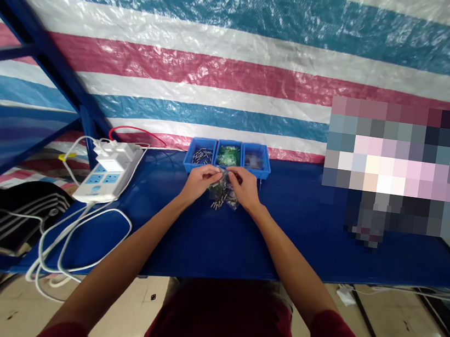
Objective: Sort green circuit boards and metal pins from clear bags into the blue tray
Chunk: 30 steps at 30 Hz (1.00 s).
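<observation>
My left hand (200, 183) and my right hand (246, 188) meet at the middle of the blue table. Their fingertips pinch a small clear plastic bag (218, 188) between them. Under and in front of the bag lies a little heap of slim metal pieces (217, 204), too small to identify. Just behind my hands stand three blue bins in a row. Dark and silvery thin pieces (202, 156) fill the left bin (187, 159), green packets (229, 155) the middle one, and clear or grey packets (254, 162) the right one (267, 168).
A white power strip (100, 185) with plugged-in adapters (116, 157) sits on the left of the blue table (205, 254), its white cables (70, 236) looping over the front edge. Striped plastic sheeting (221, 74) hangs behind. At the right, an area is pixelated.
</observation>
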Each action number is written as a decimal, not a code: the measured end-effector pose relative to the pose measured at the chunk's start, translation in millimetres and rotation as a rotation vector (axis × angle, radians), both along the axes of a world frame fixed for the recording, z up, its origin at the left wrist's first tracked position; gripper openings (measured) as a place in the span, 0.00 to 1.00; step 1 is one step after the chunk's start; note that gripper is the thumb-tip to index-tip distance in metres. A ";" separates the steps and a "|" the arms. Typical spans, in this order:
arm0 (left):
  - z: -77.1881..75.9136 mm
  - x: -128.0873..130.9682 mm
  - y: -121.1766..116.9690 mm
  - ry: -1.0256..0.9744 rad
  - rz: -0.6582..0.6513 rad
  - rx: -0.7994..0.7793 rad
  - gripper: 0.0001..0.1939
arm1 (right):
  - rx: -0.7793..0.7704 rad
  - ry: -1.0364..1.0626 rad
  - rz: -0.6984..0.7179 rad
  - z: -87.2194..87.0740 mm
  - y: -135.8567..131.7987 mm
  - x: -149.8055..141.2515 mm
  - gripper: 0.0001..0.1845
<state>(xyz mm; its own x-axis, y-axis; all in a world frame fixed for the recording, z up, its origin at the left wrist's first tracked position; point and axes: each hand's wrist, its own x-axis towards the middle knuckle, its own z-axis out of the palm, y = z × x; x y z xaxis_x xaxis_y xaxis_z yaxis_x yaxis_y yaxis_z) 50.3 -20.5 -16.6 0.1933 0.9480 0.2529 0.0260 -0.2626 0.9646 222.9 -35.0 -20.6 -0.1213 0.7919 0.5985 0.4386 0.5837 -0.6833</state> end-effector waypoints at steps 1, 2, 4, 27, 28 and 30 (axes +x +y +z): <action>-0.2 -0.2 -0.1 -0.029 0.015 -0.012 0.21 | 0.010 -0.013 0.013 -0.9 -0.3 0.0 0.13; -0.4 -0.2 -0.3 -0.056 0.022 -0.024 0.23 | 0.022 -0.035 0.029 -2.0 -0.6 -0.2 0.15; -1.0 0.3 -0.6 -0.099 0.005 -0.047 0.25 | 0.050 -0.086 0.041 -3.9 -0.6 -0.7 0.15; -4.3 -12.7 4.3 0.713 0.266 0.353 0.12 | -0.470 0.791 0.022 3.4 8.5 1.4 0.17; -5.1 -12.6 3.4 0.787 0.238 0.363 0.12 | -0.468 0.696 -0.009 2.6 7.5 0.9 0.14; -6.5 -11.4 1.2 0.918 0.189 0.366 0.15 | -0.439 0.500 -0.068 1.8 5.9 0.7 0.10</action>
